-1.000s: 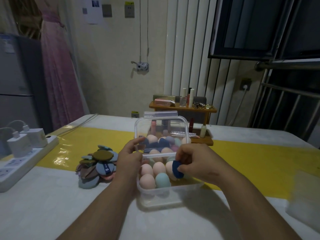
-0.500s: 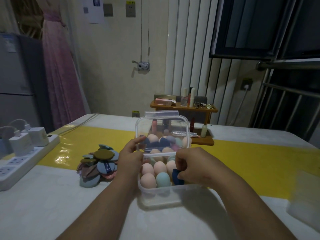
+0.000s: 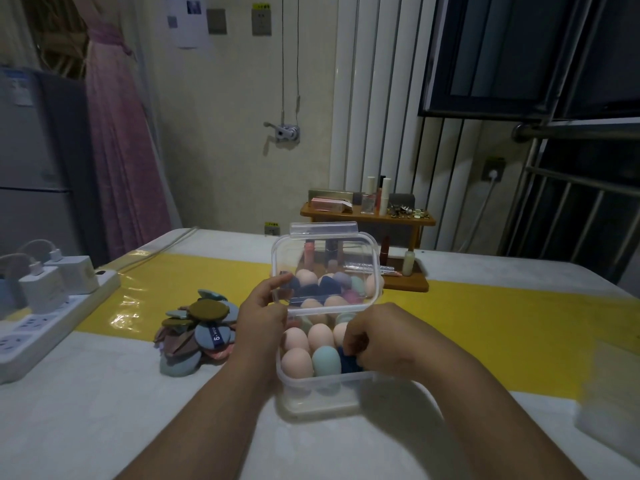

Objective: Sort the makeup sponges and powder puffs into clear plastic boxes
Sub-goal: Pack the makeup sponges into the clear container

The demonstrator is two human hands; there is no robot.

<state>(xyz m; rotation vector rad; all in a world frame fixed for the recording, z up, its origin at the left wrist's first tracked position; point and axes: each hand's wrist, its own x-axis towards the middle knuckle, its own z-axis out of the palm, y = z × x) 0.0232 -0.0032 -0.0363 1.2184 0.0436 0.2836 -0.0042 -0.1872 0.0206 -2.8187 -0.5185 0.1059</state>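
White surface (image 3: 104, 427) with a yellow strip: one clear plastic box (image 3: 318, 393) holds smooth egg-shaped sponges; right hand (image 3: 377, 344) pinches a dark blue sponge (image 3: 348, 363) inside, left hand (image 3: 263, 317) grips the lid (image 3: 325, 268); flat round puffs (image 3: 197, 334) piled left.

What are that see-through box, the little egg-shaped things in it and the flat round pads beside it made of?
The box looks like clear, glossy hard plastic: you see the contents through its walls. The egg-shaped sponges look like soft matte foam, smooth and without shine, though softness is a guess. The round pads look like matte fabric-covered puffs; one carries a ribbon band.
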